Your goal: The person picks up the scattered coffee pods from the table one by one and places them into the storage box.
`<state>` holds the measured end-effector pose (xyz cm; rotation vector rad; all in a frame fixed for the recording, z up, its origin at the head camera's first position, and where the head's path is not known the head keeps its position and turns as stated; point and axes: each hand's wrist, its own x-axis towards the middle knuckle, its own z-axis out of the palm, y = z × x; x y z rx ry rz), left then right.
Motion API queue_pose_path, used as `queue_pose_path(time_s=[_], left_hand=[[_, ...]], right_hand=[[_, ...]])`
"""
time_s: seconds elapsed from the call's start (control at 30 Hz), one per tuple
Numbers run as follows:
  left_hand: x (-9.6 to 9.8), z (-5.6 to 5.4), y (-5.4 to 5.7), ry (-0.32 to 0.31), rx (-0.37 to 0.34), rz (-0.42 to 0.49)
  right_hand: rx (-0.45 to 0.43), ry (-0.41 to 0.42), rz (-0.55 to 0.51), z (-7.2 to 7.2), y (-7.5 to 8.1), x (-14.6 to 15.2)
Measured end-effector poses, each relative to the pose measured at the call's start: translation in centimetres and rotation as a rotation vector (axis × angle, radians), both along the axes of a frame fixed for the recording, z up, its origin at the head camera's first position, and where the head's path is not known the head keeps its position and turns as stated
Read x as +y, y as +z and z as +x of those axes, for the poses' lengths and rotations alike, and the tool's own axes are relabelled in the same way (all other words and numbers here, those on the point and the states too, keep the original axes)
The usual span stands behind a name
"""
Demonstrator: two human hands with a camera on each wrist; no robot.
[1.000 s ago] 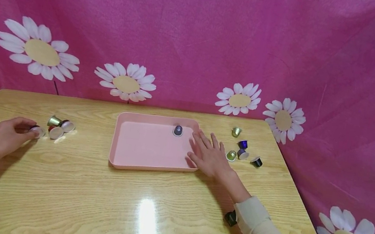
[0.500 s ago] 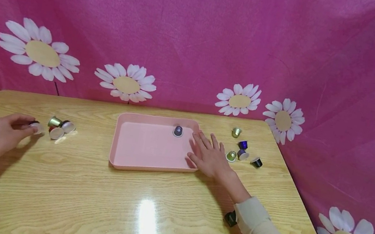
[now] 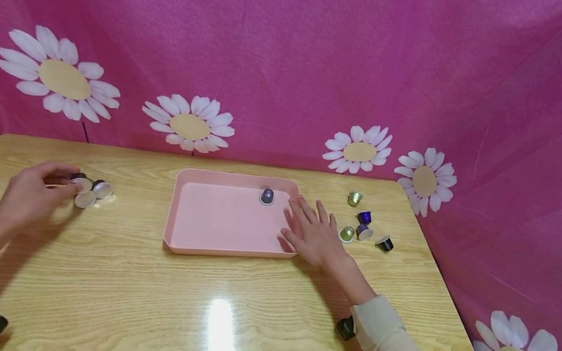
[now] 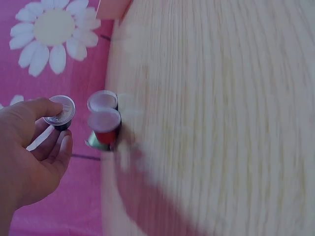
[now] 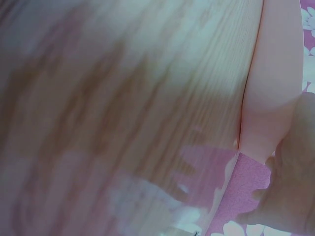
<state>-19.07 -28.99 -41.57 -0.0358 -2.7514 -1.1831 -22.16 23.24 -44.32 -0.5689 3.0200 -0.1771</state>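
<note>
My left hand (image 3: 36,192) pinches a dark coffee capsule (image 4: 67,111) between thumb and fingers. The thumb presses on its pale foil lid in the left wrist view. Close beside it sit a red capsule (image 4: 105,129), a dark one (image 4: 103,101) and a green one (image 4: 94,141) mostly hidden behind the red. My right hand (image 3: 316,237) rests on the right rim of a pink tray (image 3: 216,250), fingers spread. Inside the tray, near its far right corner, a dark grey-purple capsule (image 3: 267,196) stands lid down.
Right of the tray lie several more capsules: a gold one (image 3: 355,198), a blue one (image 3: 364,217), a purple one (image 3: 364,232), a green one (image 3: 346,234) and a black one (image 3: 386,243). A pink flowered cloth (image 3: 285,68) hangs behind the wooden table (image 3: 133,305).
The left hand, with the dark capsule in its pinch, has moved right and slightly away, up to the other capsules on that side. The right hand and the tray have stayed put.
</note>
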Motion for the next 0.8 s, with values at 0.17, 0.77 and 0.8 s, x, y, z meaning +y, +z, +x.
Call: queue_pose_path(time_s=[0.17, 0.77, 0.8], left_hand=[[1.8, -0.1, 0.5, -0.040, 0.030, 0.024], [8.1, -0.9, 1.7, -0.127, 0.054, 0.124], [8.3, -0.9, 1.7, -0.129, 0.049, 0.127]], right_hand=[[-0.005, -0.002, -0.005, 0.1, 0.1, 0.0], [0.015, 0.009, -0.021, 0.2, 0.2, 0.0], [0.016, 0.009, -0.019, 0.2, 0.2, 0.0]])
